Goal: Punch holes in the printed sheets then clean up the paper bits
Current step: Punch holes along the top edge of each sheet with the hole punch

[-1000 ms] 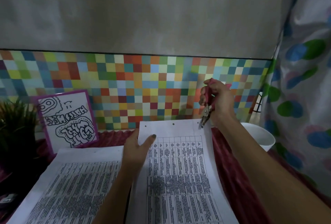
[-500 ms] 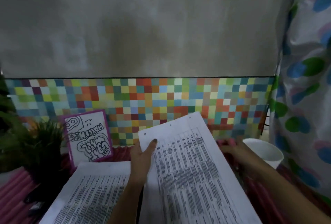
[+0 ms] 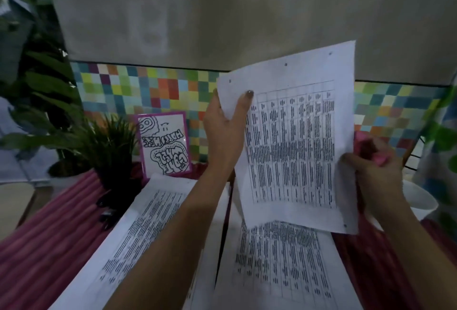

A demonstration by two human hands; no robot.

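Observation:
A printed sheet with a table of text is lifted off the table, tilted, with three punched holes along its top edge. My left hand pinches its top left corner, thumb on the front. My right hand touches the sheet's right edge and grips the pink-handled hole punch, which is blurred. Two piles of printed sheets lie on the table: one on the left, one below the lifted sheet.
A white bowl stands at the right behind my right arm. A pink-framed drawing leans on the tiled wall. A small dark potted plant and taller leaves stand at the left. A pink cloth covers the table.
My left hand has raised the sheet clear of the pile. My right hand came down from the sheet's top edge with the punch to its right edge. The camera turned left.

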